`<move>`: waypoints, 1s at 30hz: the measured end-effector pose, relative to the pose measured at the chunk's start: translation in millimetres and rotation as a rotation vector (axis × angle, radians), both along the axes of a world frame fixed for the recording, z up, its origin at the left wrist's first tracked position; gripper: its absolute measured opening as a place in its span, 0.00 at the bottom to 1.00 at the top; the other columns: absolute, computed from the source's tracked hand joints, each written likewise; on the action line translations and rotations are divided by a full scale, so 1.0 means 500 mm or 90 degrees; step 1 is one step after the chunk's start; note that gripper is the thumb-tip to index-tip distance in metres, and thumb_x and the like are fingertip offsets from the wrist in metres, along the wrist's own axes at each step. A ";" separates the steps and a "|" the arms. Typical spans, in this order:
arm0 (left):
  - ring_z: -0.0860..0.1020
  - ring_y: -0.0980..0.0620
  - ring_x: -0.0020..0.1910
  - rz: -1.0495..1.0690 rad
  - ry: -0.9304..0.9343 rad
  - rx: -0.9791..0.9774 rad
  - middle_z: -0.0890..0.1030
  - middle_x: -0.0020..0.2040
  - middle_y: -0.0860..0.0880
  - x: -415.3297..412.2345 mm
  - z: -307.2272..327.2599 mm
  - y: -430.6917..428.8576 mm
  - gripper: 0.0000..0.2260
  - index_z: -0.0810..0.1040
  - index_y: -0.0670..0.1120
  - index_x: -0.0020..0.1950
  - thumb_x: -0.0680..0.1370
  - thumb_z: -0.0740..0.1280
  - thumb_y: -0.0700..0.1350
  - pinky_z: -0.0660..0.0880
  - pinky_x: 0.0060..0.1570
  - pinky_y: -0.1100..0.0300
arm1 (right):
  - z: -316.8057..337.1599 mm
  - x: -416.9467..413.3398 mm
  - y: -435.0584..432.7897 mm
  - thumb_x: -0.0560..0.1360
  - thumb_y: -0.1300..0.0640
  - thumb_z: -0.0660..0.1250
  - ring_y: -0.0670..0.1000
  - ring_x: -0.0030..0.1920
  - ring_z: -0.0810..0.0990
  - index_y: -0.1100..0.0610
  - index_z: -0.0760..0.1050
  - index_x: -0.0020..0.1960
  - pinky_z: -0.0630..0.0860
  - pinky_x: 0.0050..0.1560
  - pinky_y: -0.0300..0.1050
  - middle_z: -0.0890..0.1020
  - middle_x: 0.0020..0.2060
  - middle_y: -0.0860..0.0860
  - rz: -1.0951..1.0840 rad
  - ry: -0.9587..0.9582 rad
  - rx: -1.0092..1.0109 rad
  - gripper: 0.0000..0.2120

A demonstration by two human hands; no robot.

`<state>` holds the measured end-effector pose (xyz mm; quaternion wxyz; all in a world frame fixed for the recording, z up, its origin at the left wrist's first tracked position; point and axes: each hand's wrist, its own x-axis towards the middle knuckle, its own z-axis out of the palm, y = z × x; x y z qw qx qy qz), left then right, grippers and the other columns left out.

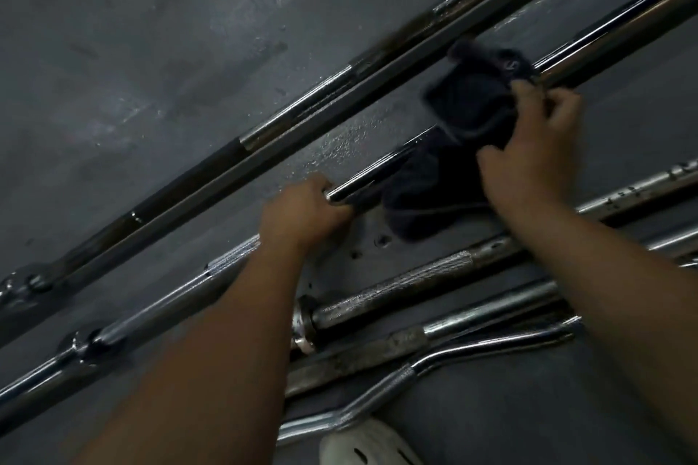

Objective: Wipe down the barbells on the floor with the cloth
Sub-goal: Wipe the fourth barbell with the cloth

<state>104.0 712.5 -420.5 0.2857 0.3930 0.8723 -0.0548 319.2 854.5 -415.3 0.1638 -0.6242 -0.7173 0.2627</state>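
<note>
Several barbells lie side by side on a dark grey floor (151,49) in the head view, all slanting from lower left to upper right. The farthest barbell (302,106) crosses the upper half, chrome in some stretches and dull black in others, well apart from both hands.

Next toward the person is the middle barbell (211,270). The left hand (306,215) has its fingers curled round this shaft, just past a knurled stretch, with the knuckles up. Further along the same shaft, up and to the right, a dark cloth (468,106) is draped over the metal. One part is bunched on top of the bar and another part hangs below it, between the two hands. The right hand (528,151) holds the cloth, with the thumb pressed into its lower fold and the fingers curled over its upper edge where it meets the bar. The picture is blurred there, so how tightly the cloth wraps the shaft cannot be told.

Nearer the person lie a knurled bar (396,289) with a collar (304,325) at its end, a dull rusty bar (359,362) just beside it, and a bent curl bar (472,345). A pale shoe (359,445) shows at the bottom edge.
</note>
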 end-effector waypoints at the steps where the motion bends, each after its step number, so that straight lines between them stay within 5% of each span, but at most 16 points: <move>1: 0.80 0.42 0.48 0.000 0.041 0.023 0.82 0.49 0.47 0.010 0.001 -0.003 0.16 0.75 0.54 0.52 0.70 0.69 0.61 0.73 0.42 0.54 | 0.000 -0.023 -0.027 0.66 0.54 0.69 0.65 0.62 0.72 0.47 0.67 0.70 0.71 0.65 0.58 0.65 0.69 0.60 0.002 0.002 -0.007 0.33; 7: 0.80 0.42 0.48 -0.074 0.141 0.027 0.82 0.50 0.45 0.022 0.000 -0.049 0.09 0.78 0.46 0.55 0.77 0.66 0.48 0.70 0.43 0.54 | 0.045 -0.126 -0.154 0.66 0.43 0.75 0.60 0.63 0.66 0.47 0.76 0.57 0.76 0.56 0.54 0.66 0.65 0.55 0.360 -0.001 -0.031 0.22; 12: 0.76 0.44 0.52 -0.054 0.147 0.176 0.79 0.52 0.48 0.046 -0.006 -0.062 0.17 0.73 0.51 0.58 0.70 0.68 0.52 0.68 0.51 0.52 | 0.021 -0.041 0.012 0.68 0.41 0.69 0.66 0.73 0.61 0.50 0.73 0.68 0.65 0.71 0.60 0.63 0.74 0.62 0.090 -0.088 0.013 0.31; 15: 0.74 0.44 0.58 -0.022 0.134 0.168 0.77 0.58 0.47 0.051 0.006 -0.053 0.22 0.72 0.50 0.63 0.69 0.68 0.48 0.67 0.57 0.50 | 0.021 -0.089 -0.083 0.67 0.39 0.71 0.66 0.77 0.53 0.44 0.68 0.71 0.59 0.70 0.64 0.58 0.78 0.57 0.289 -0.201 -0.002 0.35; 19: 0.70 0.42 0.64 0.007 0.047 0.109 0.73 0.65 0.45 0.067 0.024 -0.060 0.28 0.66 0.47 0.70 0.72 0.68 0.47 0.65 0.62 0.49 | 0.055 -0.144 -0.168 0.72 0.51 0.71 0.62 0.67 0.67 0.45 0.71 0.65 0.68 0.59 0.59 0.68 0.69 0.53 0.411 -0.186 0.063 0.22; 23: 0.69 0.41 0.67 -0.008 0.007 0.039 0.71 0.68 0.41 0.089 0.052 -0.078 0.30 0.62 0.43 0.73 0.74 0.67 0.50 0.64 0.67 0.50 | 0.085 -0.105 -0.182 0.74 0.57 0.68 0.61 0.58 0.73 0.48 0.73 0.63 0.76 0.53 0.54 0.70 0.62 0.53 0.538 -0.169 -0.022 0.19; 30: 0.71 0.39 0.68 0.073 -0.075 0.024 0.65 0.76 0.40 0.127 0.204 -0.109 0.39 0.51 0.46 0.81 0.75 0.69 0.44 0.72 0.66 0.48 | 0.203 -0.016 -0.169 0.73 0.59 0.68 0.61 0.59 0.73 0.49 0.74 0.63 0.73 0.50 0.50 0.72 0.59 0.53 0.417 -0.087 -0.020 0.19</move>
